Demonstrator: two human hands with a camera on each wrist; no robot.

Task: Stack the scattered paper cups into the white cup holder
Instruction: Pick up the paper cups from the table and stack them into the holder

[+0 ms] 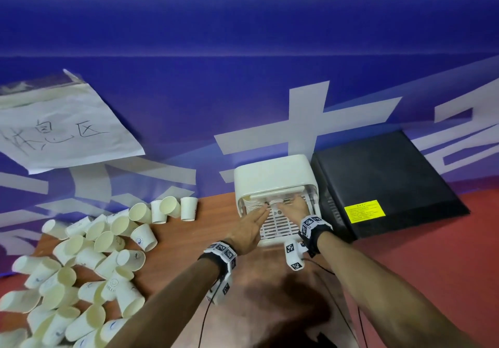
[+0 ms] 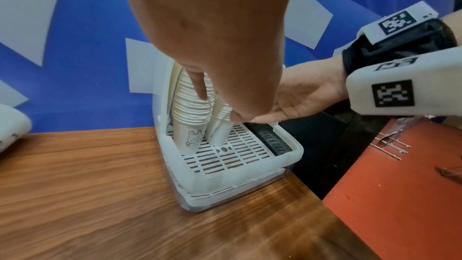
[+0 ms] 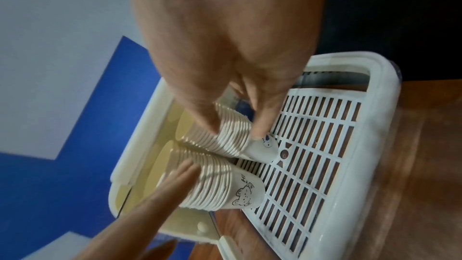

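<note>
The white cup holder stands at the back of the wooden table, with a slatted tray in front. Two nested stacks of paper cups lie inside, side by side. My left hand reaches in with straight fingers touching the stack that ends in a bear cup. My right hand pinches the other cup stack between thumb and fingers. Several loose paper cups lie heaped at the table's left.
A black box with a yellow label sits tight against the holder's right side. A red surface lies to the right. A handwritten paper sign hangs on the blue wall. Cables run from both wrists towards me.
</note>
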